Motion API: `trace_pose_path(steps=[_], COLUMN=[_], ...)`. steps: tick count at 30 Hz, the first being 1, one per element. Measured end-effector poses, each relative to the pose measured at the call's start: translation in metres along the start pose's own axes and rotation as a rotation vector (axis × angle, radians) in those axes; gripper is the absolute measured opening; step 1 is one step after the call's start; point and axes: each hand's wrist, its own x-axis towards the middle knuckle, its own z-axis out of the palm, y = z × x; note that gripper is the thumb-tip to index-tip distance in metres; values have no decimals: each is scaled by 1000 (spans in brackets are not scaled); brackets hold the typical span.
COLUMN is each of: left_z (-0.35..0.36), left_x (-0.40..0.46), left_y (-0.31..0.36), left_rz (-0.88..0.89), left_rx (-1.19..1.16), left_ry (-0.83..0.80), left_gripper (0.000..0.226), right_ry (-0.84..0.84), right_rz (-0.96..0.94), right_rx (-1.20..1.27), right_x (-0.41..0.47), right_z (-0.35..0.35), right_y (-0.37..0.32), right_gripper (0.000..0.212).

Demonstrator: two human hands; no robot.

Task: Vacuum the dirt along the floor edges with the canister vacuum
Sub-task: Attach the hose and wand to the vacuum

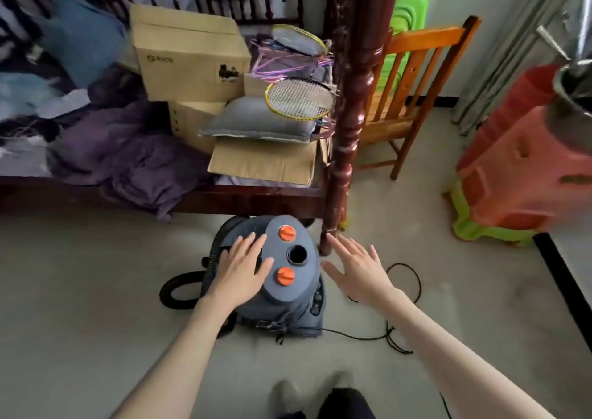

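A grey canister vacuum (294, 293) stands on the pale floor in front of the bed, with two orange knobs and a round black opening on its top plate. A black hose (179, 287) loops on the floor at its left. My left hand (243, 268) lies flat on the left side of the vacuum's top, fingers spread, gripping nothing. My right hand (358, 264) hovers just right of the vacuum with fingers apart, not touching it. A black power cord (400, 329) trails across the floor to the right.
A dark wooden bed (224, 199) piled with cardboard boxes (189, 56), clothes and badminton rackets (299, 98) stands behind the vacuum; its post (346, 149) rises beside my right hand. A wooden chair (413, 98) and stacked plastic stools (512, 175) stand to the right.
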Motion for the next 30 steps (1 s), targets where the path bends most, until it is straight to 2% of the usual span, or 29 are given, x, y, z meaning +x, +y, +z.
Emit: trace_pose_path(steps=[9, 16, 22, 26, 30], left_z=[16, 38, 65, 101, 135], left_x=[8, 20, 60, 99, 132], left_y=[-96, -169, -231, -281, -296], left_rz=[-230, -342, -342, -341, -435], left_rx=[-94, -206, -281, -253, -427], left_ry=[53, -32, -161, -308, -397], left_gripper=[57, 55, 55, 59, 49], right_ry=[-236, -358, -300, -235, -27], right_rz=[-140, -169, -127, 4, 17], right_rx=[-65, -136, -269, -299, -257], right_x=[91, 153, 216, 252, 255], right_z=[40, 85, 145, 198, 226], right_y=[-48, -84, -106, -113, -108], right_gripper=[61, 60, 63, 65, 66])
